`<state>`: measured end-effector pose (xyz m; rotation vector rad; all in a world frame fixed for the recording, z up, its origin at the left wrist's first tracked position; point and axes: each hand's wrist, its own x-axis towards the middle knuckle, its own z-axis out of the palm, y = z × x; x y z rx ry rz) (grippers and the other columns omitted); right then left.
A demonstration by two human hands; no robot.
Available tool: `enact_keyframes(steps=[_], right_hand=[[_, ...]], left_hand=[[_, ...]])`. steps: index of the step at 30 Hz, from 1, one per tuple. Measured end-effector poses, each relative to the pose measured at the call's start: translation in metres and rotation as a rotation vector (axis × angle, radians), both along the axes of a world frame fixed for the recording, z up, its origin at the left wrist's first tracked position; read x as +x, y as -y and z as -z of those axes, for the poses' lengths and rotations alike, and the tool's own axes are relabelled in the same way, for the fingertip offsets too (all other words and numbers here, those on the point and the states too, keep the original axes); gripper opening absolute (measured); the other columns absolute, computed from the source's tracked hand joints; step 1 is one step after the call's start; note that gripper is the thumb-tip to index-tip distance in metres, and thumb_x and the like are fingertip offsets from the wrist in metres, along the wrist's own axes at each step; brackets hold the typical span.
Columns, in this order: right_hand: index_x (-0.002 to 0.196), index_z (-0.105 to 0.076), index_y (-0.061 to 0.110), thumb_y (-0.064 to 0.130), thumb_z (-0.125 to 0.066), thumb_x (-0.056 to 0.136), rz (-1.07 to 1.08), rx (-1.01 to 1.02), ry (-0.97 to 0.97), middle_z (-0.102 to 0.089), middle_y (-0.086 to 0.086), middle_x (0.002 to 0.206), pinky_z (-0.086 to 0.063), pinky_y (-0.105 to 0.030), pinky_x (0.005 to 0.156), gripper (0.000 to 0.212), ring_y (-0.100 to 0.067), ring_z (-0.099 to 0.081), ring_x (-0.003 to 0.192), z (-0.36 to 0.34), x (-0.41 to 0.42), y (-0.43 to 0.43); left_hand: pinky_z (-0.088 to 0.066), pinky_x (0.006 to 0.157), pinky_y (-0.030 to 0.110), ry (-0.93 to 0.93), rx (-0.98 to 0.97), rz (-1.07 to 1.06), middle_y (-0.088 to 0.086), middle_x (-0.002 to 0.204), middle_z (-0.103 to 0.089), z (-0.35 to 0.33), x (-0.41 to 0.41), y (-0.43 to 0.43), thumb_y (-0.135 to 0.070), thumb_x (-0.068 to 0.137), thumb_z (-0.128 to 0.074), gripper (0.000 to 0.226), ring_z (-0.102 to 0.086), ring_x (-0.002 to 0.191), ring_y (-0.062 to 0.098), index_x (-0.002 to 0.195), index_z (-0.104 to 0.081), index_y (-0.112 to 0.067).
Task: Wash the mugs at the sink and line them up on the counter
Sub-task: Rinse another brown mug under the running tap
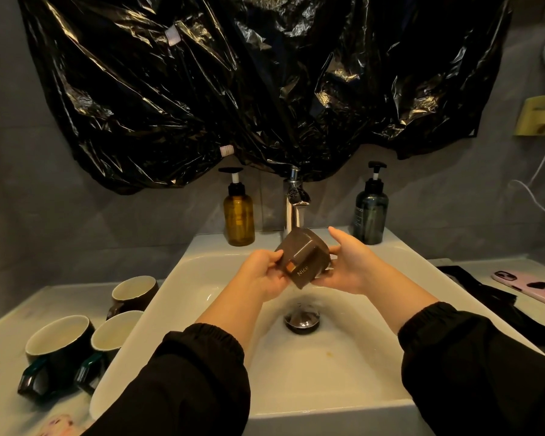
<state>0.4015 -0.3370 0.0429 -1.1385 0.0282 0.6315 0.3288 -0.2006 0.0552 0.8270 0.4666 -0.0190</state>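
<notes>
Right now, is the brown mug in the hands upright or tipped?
Tipped: the brown mug has its base uppermost and rim angled down toward the sink.

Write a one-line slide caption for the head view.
Left hand and right hand hold a brown mug over the sink; three mugs wait alongside.

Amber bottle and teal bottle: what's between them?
Head view: the chrome faucet stands between the amber bottle and teal bottle; the held brown mug is just in front.
</notes>
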Motion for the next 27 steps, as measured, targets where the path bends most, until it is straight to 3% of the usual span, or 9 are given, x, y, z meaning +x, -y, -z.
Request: enact_keyframes(steps=[3,5,7,10,13,16,19,22,27], right_hand=[[0.11,-0.049,0.005,0.055,-0.053,0.09,-0.017,-0.118,-0.016,-0.057,-0.018,0.112,-0.034,-0.058,0.103,0.054,-0.037,-0.056,0.098,0.001,0.003,0.003],[0.121,-0.046,0.009,0.062,-0.056,0.084,-0.046,-0.188,0.02,-0.055,-0.018,0.122,-0.032,-0.058,0.105,0.065,-0.037,-0.054,0.105,0.002,0.005,0.005],[0.126,-0.046,0.016,0.063,-0.064,0.077,-0.065,-0.212,0.044,-0.052,-0.018,0.127,-0.04,-0.058,0.097,0.07,-0.04,-0.055,0.11,0.001,0.003,0.005],[0.123,-0.05,0.019,0.051,-0.073,0.074,-0.048,-0.225,0.058,-0.055,-0.019,0.123,-0.052,-0.052,0.079,0.063,-0.04,-0.059,0.106,0.002,-0.003,0.006],[0.107,-0.053,0.016,0.043,-0.074,0.077,0.036,-0.166,0.027,-0.055,-0.019,0.114,-0.052,-0.052,0.079,0.045,-0.038,-0.059,0.1,0.002,-0.008,0.004],[0.099,-0.053,0.014,0.042,-0.073,0.079,0.123,-0.063,-0.04,-0.054,-0.018,0.106,-0.049,-0.056,0.089,0.04,-0.037,-0.057,0.099,0.0,-0.008,0.0],[0.11,-0.049,0.012,0.044,-0.07,0.081,0.226,-0.028,-0.072,-0.051,-0.017,0.108,-0.043,-0.059,0.097,0.048,-0.039,-0.054,0.107,-0.001,-0.005,0.0],[0.124,-0.042,0.014,0.045,-0.069,0.082,0.29,-0.029,-0.081,-0.048,-0.018,0.118,-0.042,-0.06,0.099,0.058,-0.04,-0.051,0.115,0.001,-0.003,-0.003],[0.136,-0.037,0.018,0.045,-0.073,0.077,0.363,-0.062,0.005,-0.049,-0.015,0.129,-0.04,-0.062,0.097,0.074,-0.038,-0.052,0.111,0.001,-0.004,-0.009]], left_hand=[[-0.046,0.084,0.035,0.034,0.169,0.011,0.016,0.095,-0.061,-0.001,0.002,0.004,0.0,0.096,-0.043,0.025,-0.059,0.106,0.03,0.121,-0.048,0.002],[-0.049,0.087,0.035,0.039,0.437,0.013,0.014,0.107,-0.06,0.0,0.006,0.004,-0.003,0.097,-0.045,0.028,-0.059,0.106,0.029,0.124,-0.049,-0.002],[-0.05,0.092,0.037,0.061,0.685,0.032,0.013,0.115,-0.059,0.001,0.011,0.004,-0.007,0.097,-0.047,0.032,-0.058,0.105,0.027,0.129,-0.05,-0.008],[-0.05,0.094,0.038,0.119,0.827,0.077,0.011,0.118,-0.059,0.003,0.014,0.006,-0.01,0.096,-0.05,0.032,-0.057,0.106,0.026,0.128,-0.051,-0.011],[-0.051,0.093,0.037,0.139,0.857,0.052,0.01,0.115,-0.061,0.006,0.017,0.005,-0.013,0.096,-0.051,0.029,-0.058,0.105,0.025,0.124,-0.055,-0.01],[-0.047,0.09,0.036,0.135,0.859,-0.007,0.008,0.115,-0.062,0.009,0.019,0.002,-0.019,0.096,-0.053,0.028,-0.056,0.107,0.022,0.122,-0.058,-0.011],[-0.048,0.093,0.042,0.054,0.746,0.043,0.008,0.116,-0.059,0.01,0.017,0.002,-0.03,0.094,-0.055,0.034,-0.057,0.104,0.024,0.122,-0.055,-0.01],[-0.053,0.082,0.04,-0.014,0.654,0.143,0.013,0.12,-0.06,0.01,0.017,0.004,-0.037,0.094,-0.054,0.043,-0.061,0.103,0.029,0.125,-0.054,-0.007],[-0.05,0.086,0.039,-0.063,0.606,0.152,0.015,0.121,-0.061,0.01,0.019,0.006,-0.037,0.097,-0.049,0.041,-0.06,0.109,0.03,0.122,-0.055,-0.005]])
